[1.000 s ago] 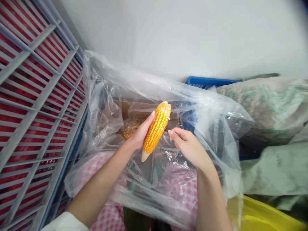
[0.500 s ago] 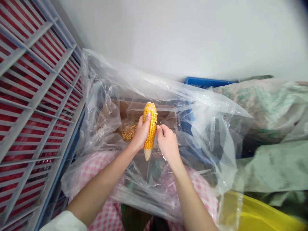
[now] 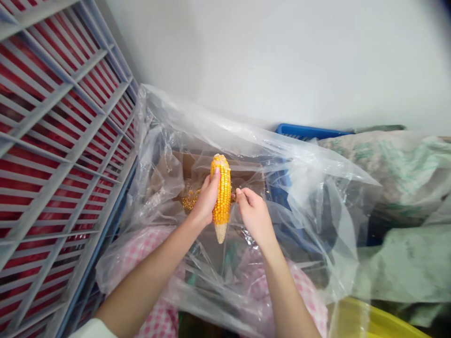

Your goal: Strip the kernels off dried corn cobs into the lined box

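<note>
My left hand (image 3: 207,199) is wrapped round a yellow corn cob (image 3: 222,199), thumb along its side. The cob is held near upright, its bare pale tip pointing down towards me and a pale patch at its top end. My right hand (image 3: 256,213) is closed in a pinch just right of the cob, a small gap away. Something small and dark shows at its fingertips, too small to name. Below and left, loose corn kernels (image 3: 190,201) lie in a clear plastic sheet (image 3: 313,188) that lines a cardboard box (image 3: 250,172) and spreads over my lap.
A tall slatted crate (image 3: 70,164) with red contents stands close on the left. At the back right are a blue basket (image 3: 310,132) and a printed sack (image 3: 398,164). A yellow container (image 3: 380,319) sits at lower right, a white wall (image 3: 264,61) behind.
My right hand has drawn slightly away from the cob to the right. The left hand keeps its hold. The whole view has shifted a little, so things sit lower and further right.
</note>
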